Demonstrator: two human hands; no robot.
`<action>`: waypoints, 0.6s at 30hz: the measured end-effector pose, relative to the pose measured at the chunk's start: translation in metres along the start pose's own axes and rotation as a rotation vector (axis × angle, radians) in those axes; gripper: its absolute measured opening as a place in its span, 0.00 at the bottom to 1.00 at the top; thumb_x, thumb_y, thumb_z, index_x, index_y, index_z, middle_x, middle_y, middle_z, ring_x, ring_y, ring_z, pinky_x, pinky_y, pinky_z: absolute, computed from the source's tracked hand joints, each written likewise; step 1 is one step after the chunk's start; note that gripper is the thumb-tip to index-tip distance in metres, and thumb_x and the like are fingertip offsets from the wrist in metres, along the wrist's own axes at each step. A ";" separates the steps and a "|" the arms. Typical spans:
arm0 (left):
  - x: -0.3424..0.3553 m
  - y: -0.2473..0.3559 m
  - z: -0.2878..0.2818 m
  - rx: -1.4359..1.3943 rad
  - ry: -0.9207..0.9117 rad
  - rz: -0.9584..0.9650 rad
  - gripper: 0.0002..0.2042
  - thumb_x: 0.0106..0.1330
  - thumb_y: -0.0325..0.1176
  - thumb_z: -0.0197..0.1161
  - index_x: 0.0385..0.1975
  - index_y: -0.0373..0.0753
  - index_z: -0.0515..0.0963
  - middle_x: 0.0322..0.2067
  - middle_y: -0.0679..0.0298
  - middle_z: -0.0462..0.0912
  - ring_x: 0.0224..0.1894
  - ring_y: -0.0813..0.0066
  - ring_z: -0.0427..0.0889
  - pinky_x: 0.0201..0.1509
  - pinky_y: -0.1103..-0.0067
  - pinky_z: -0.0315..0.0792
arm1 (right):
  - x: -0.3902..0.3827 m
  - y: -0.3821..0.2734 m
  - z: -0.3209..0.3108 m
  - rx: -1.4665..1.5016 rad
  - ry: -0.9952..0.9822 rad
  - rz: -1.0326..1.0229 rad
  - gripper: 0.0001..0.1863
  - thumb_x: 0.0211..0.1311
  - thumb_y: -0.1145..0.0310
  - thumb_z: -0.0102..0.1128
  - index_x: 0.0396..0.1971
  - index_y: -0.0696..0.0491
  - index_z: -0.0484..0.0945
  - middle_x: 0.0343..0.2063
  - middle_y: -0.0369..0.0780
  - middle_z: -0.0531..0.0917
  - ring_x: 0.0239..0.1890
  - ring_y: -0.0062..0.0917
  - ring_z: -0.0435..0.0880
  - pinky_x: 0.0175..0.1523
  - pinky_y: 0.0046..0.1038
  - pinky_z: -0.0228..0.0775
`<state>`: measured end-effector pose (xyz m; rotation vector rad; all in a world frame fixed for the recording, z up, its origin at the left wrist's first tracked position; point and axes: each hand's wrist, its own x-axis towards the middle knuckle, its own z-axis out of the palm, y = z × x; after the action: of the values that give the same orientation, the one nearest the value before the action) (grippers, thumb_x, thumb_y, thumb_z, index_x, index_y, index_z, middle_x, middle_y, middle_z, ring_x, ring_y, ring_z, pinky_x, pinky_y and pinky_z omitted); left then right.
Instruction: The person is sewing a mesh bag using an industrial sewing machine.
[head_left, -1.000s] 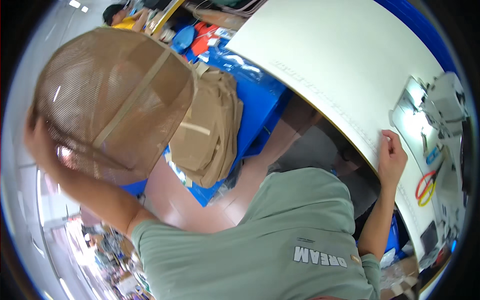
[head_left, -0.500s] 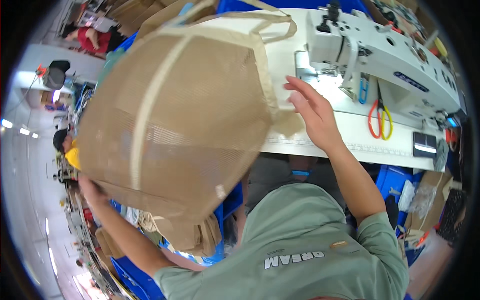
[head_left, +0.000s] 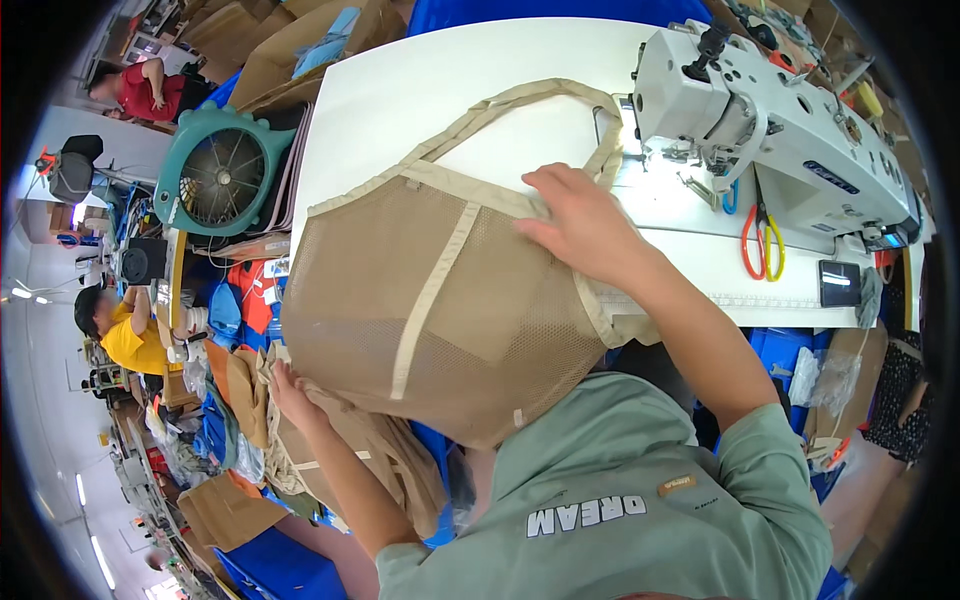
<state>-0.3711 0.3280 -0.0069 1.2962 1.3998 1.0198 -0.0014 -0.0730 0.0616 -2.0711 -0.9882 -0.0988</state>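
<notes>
A tan mesh bag [head_left: 470, 300] with pale beige straps and trim lies over the white tabletop [head_left: 370, 110], its lower part hanging past the front edge. My left hand [head_left: 300, 395] grips the bag's lower left edge. My right hand [head_left: 580, 225] rests on the upper right of the bag by the trim, fingers apart and slightly bent. A white sewing machine [head_left: 760, 120] stands to the right of the bag. Red-and-yellow scissors [head_left: 760, 240] and a small blue tool [head_left: 731, 195] lie beside the machine.
A teal fan [head_left: 220, 175] is at the left, above a pile of tan fabric and bags [head_left: 370, 450]. A dark phone [head_left: 838, 283] lies near the right edge. Two co-workers, in red [head_left: 140, 90] and yellow [head_left: 135, 345], are at the left. A blue bin [head_left: 280, 560] is at lower left.
The mesh bag has swung from the left side onto the white table and now lies flatter. My right hand has moved up and left onto it; my view has turned toward the machine.
</notes>
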 end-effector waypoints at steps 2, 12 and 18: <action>-0.014 0.023 0.017 0.171 -0.047 0.290 0.18 0.81 0.35 0.57 0.63 0.33 0.79 0.59 0.57 0.85 0.60 0.64 0.82 0.65 0.71 0.72 | 0.009 -0.005 0.016 -0.229 -0.264 0.082 0.19 0.70 0.60 0.68 0.51 0.59 0.81 0.47 0.47 0.81 0.56 0.43 0.80 0.60 0.43 0.73; -0.094 0.087 0.190 0.488 -0.538 1.157 0.21 0.71 0.23 0.58 0.63 0.36 0.77 0.63 0.51 0.79 0.67 0.49 0.75 0.75 0.58 0.62 | -0.009 -0.015 0.048 -0.341 -0.138 -0.161 0.11 0.61 0.72 0.64 0.43 0.55 0.79 0.41 0.42 0.80 0.49 0.36 0.80 0.62 0.41 0.68; -0.085 0.080 0.251 0.543 -0.463 1.163 0.22 0.62 0.22 0.63 0.58 0.39 0.80 0.52 0.53 0.81 0.61 0.51 0.76 0.72 0.57 0.62 | -0.031 -0.014 0.047 -0.364 0.095 -0.509 0.07 0.56 0.73 0.60 0.35 0.50 0.77 0.35 0.36 0.77 0.40 0.29 0.80 0.63 0.37 0.69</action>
<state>-0.1086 0.2451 0.0254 2.6851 0.4733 0.9260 -0.0444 -0.0541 0.0277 -2.0552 -1.5038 -0.6761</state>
